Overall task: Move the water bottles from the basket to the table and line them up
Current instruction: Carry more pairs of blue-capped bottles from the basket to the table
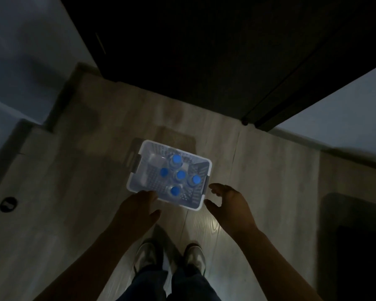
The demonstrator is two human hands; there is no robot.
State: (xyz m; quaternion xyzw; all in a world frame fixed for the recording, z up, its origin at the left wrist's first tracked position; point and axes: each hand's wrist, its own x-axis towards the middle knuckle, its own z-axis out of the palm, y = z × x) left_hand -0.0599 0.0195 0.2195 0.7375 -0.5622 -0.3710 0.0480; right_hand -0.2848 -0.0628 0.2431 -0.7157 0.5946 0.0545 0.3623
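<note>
Left grip, right grip empty (blue-capped bottles).

Head-worn camera, looking steeply down, floor and basket near below

Dim room, counts taken standing beside the person.

Basket: one, white, perforated walls. Grey handles on it: two, the left handle and the right handle, one on each short end.

Water bottles in the basket: five, all upright, each with a blue cap. Tallied singly: far bottle, left bottle, middle bottle, right bottle, near bottle. Blue caps therefore five.

Hands in view: two, the left hand and the right hand.

Shoes: two, the left shoe and the right shoe.

Round dark disc on the floor: one.

Dark mat at the right: one.
</note>
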